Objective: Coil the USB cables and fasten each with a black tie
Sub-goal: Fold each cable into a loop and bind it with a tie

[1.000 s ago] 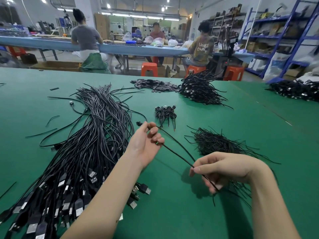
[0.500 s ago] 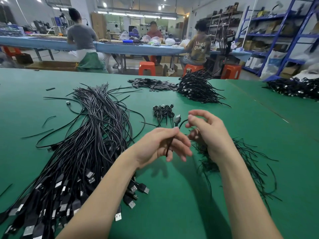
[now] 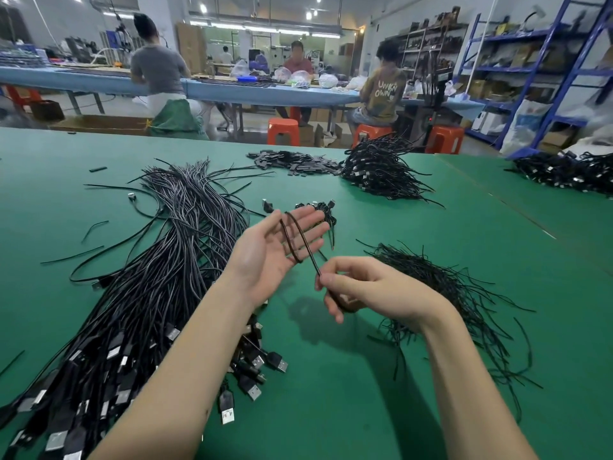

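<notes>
Left hand (image 3: 275, 250) flat under cable (image 3: 295, 239)

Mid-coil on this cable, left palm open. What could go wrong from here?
1. The cable only loops around the straight fingers of the left hand; nothing clamps it, so the coil may slip off or spring open.
2. The right hand pinches the free length just above the loose black ties; a trailing end could snag them.
</notes>
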